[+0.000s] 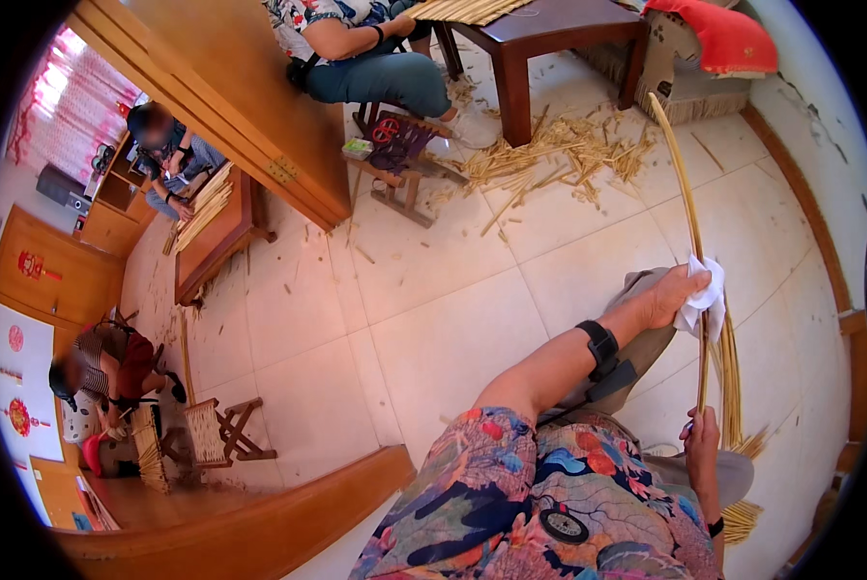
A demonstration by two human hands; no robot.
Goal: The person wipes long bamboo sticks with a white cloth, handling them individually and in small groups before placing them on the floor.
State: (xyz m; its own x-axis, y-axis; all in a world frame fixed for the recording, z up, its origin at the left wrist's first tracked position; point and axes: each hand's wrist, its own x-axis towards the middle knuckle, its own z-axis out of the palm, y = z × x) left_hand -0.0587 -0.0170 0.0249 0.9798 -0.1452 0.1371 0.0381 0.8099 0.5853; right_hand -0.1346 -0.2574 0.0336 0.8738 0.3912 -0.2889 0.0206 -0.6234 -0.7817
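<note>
My left hand [674, 296] grips a long, thin, golden-brown dry plant stalk [680, 170] through a folded white cloth [709, 293] wrapped around it. Past the cloth, the stalk's far end rises in a slight curve, apart from the floor. Lower down, my right hand [703, 435] is closed around the near end of the same stalk. A small bluish thing shows at its fingers, too small to make out. Beside and below my hands, a bundle of similar stalks [731, 384] lies by my leg, partly hidden behind the right hand and knee.
Cut stalk pieces [571, 156] litter the tiled floor near a dark wooden table [542, 36]. A seated person [382, 80] works there beside a folding stool [404, 156]. Through the doorway, two other people [176, 163] handle stalks. A wooden door [259, 94] and wall [818, 80] flank me.
</note>
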